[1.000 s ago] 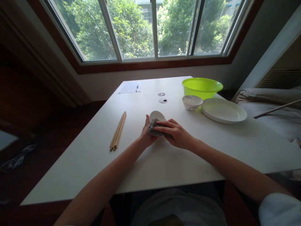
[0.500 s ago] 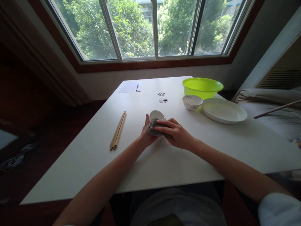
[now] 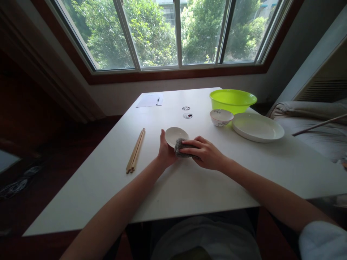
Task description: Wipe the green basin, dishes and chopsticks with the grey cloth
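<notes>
A small white saucer (image 3: 173, 134) is tilted up on the white table (image 3: 189, 180), near its middle. My left hand (image 3: 164, 151) grips the saucer's left edge, thumb up along the rim. My right hand (image 3: 204, 153) presses a grey cloth (image 3: 181, 148) against the saucer's near right side, fingers curled over the cloth. Both forearms reach in from the bottom of the view.
A pair of wooden chopsticks (image 3: 136, 150) lies to the left. At the back right stand a lime green basin (image 3: 232, 100), a small patterned bowl (image 3: 221, 117) and a large white plate (image 3: 257, 127). A sheet of paper with a pen (image 3: 150, 100) lies at the far edge.
The saucer has shifted left and shows more of its face. The cloth has slid from covering its front to its lower right side. My left hand has moved slightly left.
</notes>
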A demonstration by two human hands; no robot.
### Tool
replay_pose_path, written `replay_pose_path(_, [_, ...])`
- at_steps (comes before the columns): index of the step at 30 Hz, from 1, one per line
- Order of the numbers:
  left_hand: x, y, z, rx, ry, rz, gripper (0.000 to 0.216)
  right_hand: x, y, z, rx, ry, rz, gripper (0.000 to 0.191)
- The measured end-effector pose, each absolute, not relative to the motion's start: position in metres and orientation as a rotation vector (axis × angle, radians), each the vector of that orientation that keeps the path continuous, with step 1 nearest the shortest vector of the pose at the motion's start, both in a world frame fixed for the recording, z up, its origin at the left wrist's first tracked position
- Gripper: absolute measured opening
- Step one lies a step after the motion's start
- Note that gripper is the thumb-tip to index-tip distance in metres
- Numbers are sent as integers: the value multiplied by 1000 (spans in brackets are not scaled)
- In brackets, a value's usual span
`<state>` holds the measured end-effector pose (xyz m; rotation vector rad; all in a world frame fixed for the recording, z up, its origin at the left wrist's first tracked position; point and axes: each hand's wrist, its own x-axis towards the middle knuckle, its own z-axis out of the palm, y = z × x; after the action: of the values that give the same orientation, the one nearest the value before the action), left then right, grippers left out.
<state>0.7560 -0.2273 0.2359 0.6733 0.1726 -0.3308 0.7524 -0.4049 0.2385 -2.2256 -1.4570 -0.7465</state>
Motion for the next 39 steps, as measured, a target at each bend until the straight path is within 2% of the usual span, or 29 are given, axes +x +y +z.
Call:
replay_pose_path(12, [757,-219,233,599,182,-201,56,764,-419,243,-2307,-1356,-731,37])
replay_pose_path(26, [757,-223,232,677,158,-266,60,754,-409,238,-2169,-1393,-661,39])
replay_pose_path(31, [754,-219,232,669,102,-339,60,764,-419,241,-2157,-1355,-728,31])
replay_pose_path(39, [749,-216,233,676,83,-448,65,766,-427,244,-2192,-1258,-775,35])
